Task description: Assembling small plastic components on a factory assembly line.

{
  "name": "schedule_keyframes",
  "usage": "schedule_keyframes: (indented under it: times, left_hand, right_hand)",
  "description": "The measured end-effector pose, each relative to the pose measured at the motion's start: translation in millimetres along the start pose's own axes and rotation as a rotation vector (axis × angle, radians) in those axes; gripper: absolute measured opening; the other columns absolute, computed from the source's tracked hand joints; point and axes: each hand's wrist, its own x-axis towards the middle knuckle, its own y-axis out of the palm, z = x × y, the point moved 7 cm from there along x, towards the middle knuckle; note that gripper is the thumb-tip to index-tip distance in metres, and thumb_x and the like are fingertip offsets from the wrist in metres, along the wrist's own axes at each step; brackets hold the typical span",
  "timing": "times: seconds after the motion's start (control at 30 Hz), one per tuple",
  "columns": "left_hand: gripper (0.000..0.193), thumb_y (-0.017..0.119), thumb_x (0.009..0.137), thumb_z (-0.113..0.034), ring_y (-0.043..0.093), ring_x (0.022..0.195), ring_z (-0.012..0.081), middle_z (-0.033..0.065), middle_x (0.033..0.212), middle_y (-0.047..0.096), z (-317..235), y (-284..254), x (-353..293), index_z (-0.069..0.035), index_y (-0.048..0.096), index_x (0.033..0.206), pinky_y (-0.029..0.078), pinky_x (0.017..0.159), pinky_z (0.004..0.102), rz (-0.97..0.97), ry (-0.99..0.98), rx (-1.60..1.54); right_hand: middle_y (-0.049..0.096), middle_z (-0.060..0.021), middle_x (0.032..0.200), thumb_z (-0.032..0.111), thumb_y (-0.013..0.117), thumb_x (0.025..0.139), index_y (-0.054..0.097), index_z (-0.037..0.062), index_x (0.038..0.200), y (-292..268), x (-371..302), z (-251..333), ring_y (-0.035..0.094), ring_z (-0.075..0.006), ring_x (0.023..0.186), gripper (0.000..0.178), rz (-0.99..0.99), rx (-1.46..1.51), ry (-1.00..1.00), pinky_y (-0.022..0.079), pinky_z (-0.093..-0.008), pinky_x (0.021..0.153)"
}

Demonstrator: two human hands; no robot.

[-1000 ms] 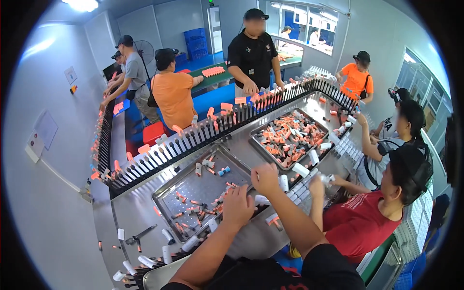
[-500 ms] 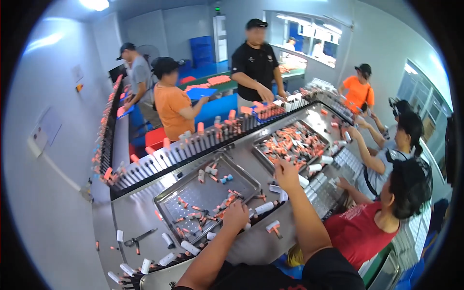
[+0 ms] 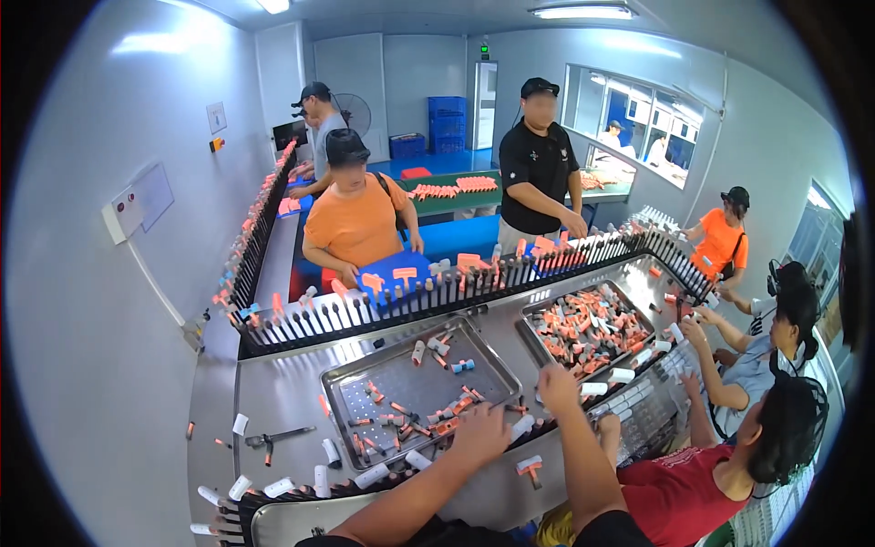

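My left hand [image 3: 483, 434] hovers at the near right corner of a shallow metal tray [image 3: 330, 415], fingers spread with nothing seen in them. Scattered in that tray are small orange-and-black parts [image 3: 447, 426]. A white cylinder [image 3: 521, 427] lies just right of my left hand. My right hand [image 3: 559, 392] is raised near a second tray [image 3: 530, 339] heaped with orange, white and grey parts; its fingers are curled, and whatever they hold is hidden. Between my forearms, a T-shaped white-and-orange piece [image 3: 529, 468] lies on the metal surface.
A black rail of upright pegs [image 3: 383, 312] with orange and white pieces runs along the far side. White cylinders [image 3: 371, 476] line the near edge. A black clamp-like tool [image 3: 267, 439] lies left. Co-workers sit close on my right [image 3: 702, 483]; others stand across the table.
The view has turned left and tilted up. My left hand's fingers have spread, and my right hand has dropped toward the near edge. The person in orange across the table has turned toward the rail.
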Motion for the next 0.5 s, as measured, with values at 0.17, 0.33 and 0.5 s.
schedule_keyframes:
  times: [0.17, 0.33, 0.5]
  left_hand:
    - [0.035, 0.061, 0.089, -0.025, 0.066, 0.100, 0.0382, 0.0179, 0.110, 0.067, -42, -24, 11, -0.002, 0.063, 0.116, 0.052, 0.088, 0.0511, -0.143, 0.211, -0.246]
    - [0.054, 0.059, 0.092, -0.035, 0.058, 0.120, 0.0412, 0.0220, 0.132, 0.059, 44, 41, -1, -0.003, 0.054, 0.135, 0.042, 0.100, 0.0627, 0.109, -0.275, 0.032]
    - [0.041, 0.061, 0.090, -0.028, 0.064, 0.105, 0.0411, 0.0196, 0.119, 0.065, -34, -18, 13, -0.007, 0.059, 0.125, 0.049, 0.090, 0.0557, -0.107, 0.109, 0.026]
  right_hand:
    - [0.067, -0.0138, 0.079, 0.021, 0.058, 0.085, 0.064, 0.0077, 0.078, 25, -11, 54, 0.066, -0.0389, 0.079, 0.016, 0.192, 0.158, -0.372, 0.050, -0.0513, 0.069]
    - [0.066, -0.0163, 0.080, 0.017, 0.057, 0.087, 0.065, 0.0041, 0.081, -47, 27, 73, 0.065, -0.0402, 0.081, 0.016, -0.045, 0.210, -0.127, 0.051, -0.0524, 0.073]
    - [0.068, -0.0148, 0.089, 0.020, 0.063, 0.082, 0.069, 0.0074, 0.089, 54, -33, 33, 0.067, -0.0375, 0.090, 0.016, 0.266, 0.065, -0.330, 0.053, -0.0488, 0.079]
